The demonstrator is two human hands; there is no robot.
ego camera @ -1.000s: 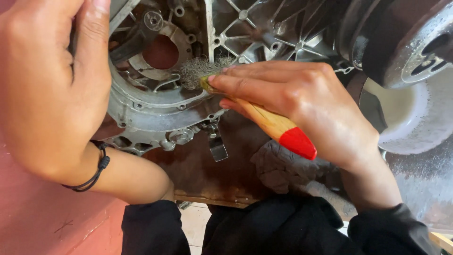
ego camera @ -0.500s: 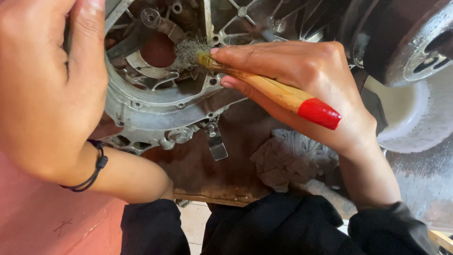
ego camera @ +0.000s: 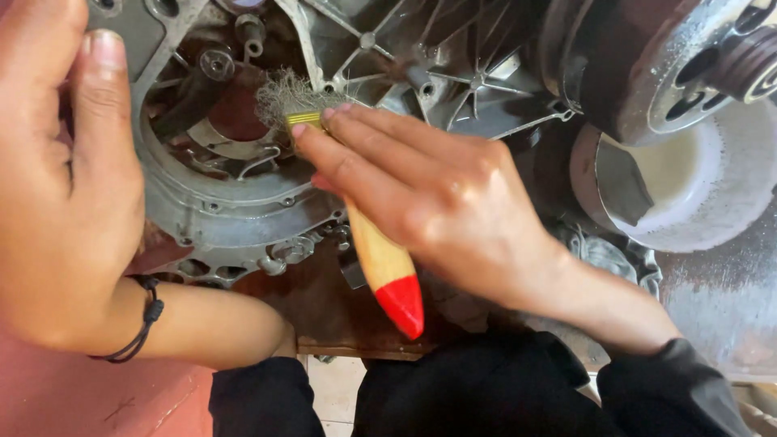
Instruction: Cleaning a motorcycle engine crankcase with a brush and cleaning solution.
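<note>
My right hand (ego camera: 429,194) grips a paintbrush (ego camera: 380,259) with a wooden handle and a red tip. Its worn grey bristles (ego camera: 287,93) press into the round opening of a grey cast-metal engine casing (ego camera: 235,218). My left hand (ego camera: 69,186) rests on the casing's left rim, thumb up along the edge, holding it steady. A black cord bracelet (ego camera: 142,324) circles that wrist. The casing lies on a dark, oily board (ego camera: 324,316), with ribbed webs and bolt holes showing at the top.
A white plastic bowl (ego camera: 696,194) with milky liquid sits at the right, a dark metal piece standing in it. A dark round flywheel-like part (ego camera: 647,65) overhangs it. A grey rag (ego camera: 607,255) lies beside my right wrist. My dark trousers (ego camera: 486,388) fill the bottom.
My right hand has swung the brush so its red tip now points down toward me, and the bristles have shifted left and deeper into the casing's round opening. My left hand stays put.
</note>
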